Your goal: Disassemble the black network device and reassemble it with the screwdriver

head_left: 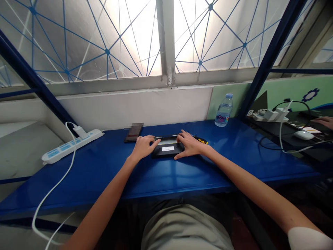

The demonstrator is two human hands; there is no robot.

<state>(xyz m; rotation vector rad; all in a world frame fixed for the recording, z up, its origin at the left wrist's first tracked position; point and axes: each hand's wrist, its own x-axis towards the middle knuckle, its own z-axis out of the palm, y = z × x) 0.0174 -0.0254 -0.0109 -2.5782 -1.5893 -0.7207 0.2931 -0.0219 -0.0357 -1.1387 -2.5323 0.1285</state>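
A flat black rectangular device (166,153) with a white label on its face lies on the blue table in front of me. A paler recessed panel shows along its upper part, partly covered by fingers. At its left end, my left hand (145,146) grips the edge, thumb across the top. My right hand (189,144) spans the right end, thumb at the near edge and fingers over the far side. Just behind that hand lies a screwdriver (201,140) with a black and yellow handle; its shaft is mostly hidden.
A dark phone-like slab (134,133) lies behind my left hand. On the left is a white power strip (73,146) with a cable. A water bottle (224,110) stands at the back right. Farther right are cables, a white mouse (304,135) and another person's hand (325,122).
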